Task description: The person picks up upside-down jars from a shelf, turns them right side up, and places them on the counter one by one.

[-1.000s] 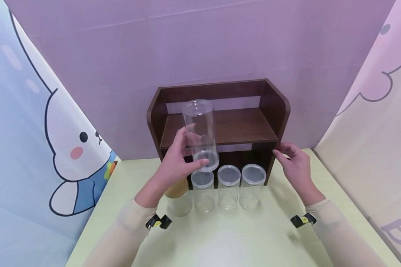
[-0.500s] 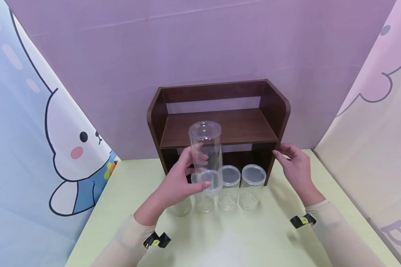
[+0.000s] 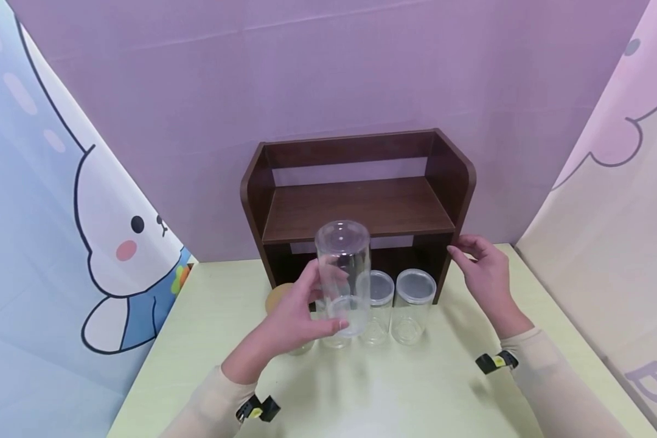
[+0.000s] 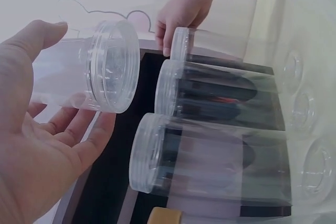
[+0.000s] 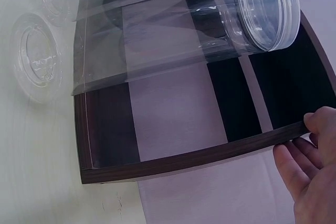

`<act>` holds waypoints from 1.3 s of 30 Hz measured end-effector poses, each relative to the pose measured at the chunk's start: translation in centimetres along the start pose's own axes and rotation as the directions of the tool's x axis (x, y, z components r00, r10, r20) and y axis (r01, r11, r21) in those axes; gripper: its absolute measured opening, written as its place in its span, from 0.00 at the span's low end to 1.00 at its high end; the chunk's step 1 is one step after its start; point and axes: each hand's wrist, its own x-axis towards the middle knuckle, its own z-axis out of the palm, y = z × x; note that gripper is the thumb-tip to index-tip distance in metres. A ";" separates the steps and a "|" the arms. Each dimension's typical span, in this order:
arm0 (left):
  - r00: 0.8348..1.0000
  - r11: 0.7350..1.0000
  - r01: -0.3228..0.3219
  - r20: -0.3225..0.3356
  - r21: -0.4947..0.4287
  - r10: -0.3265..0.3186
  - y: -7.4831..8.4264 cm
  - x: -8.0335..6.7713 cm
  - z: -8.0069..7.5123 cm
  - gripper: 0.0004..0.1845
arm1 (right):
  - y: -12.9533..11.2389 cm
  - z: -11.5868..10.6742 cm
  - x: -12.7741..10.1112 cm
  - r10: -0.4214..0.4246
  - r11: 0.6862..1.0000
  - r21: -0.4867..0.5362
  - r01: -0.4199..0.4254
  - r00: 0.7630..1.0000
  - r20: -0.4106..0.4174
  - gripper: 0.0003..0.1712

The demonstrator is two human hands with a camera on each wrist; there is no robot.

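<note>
My left hand grips a clear plastic jar around its side, thumb in front and fingers behind. The jar is upside down, its lidded end lowest, and it overlaps the standing jars in the head view. Behind it a row of upright clear jars stands before the brown shelf unit, among them the rightmost jar and its neighbour, both with translucent lids. At the left end is a jar with a tan lid, partly hidden by my left hand. My right hand pinches the shelf unit's right side panel.
The dark brown shelf unit has two levels and stands at the table's back against a purple cloth. Printed cloths hang at left and right. The pale table extends in front of the jars.
My left hand has lowered the upside-down jar from in front of the upper shelf and brought it slightly right and nearer. My right hand has stayed at the shelf's side panel.
</note>
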 end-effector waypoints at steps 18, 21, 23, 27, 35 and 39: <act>0.993 0.998 0.060 0.109 -0.037 -0.056 -1.6 -0.7 2.2 0.43 | -0.1 0.0 0.1 0.018 1.000 -0.019 -0.018 1.000 0.002 0.09; 0.991 0.997 0.070 0.117 -0.043 -0.065 -2.0 -0.9 2.4 0.44 | -0.1 -0.1 0.1 0.019 1.000 -0.015 -0.019 1.000 0.013 0.09; 0.991 0.996 0.071 0.120 -0.046 -0.065 -2.2 -1.0 2.5 0.45 | -0.1 -0.1 0.0 0.010 1.000 -0.010 -0.010 1.000 0.017 0.10; 0.991 0.997 0.056 0.128 -0.054 -0.048 -2.6 -1.0 2.6 0.44 | -0.5 -0.1 0.0 -0.026 1.000 0.001 0.026 0.999 -0.034 0.09; 0.989 0.997 0.041 0.146 -0.063 -0.032 -3.0 -1.0 2.7 0.46 | -6.4 -0.4 -2.0 -0.226 0.966 0.095 0.241 0.963 -0.148 0.06; 0.988 0.997 0.038 0.154 -0.068 -0.027 -3.0 -1.0 2.8 0.45 | -7.9 -0.6 -2.5 -0.356 0.921 0.118 0.372 0.925 -0.134 0.08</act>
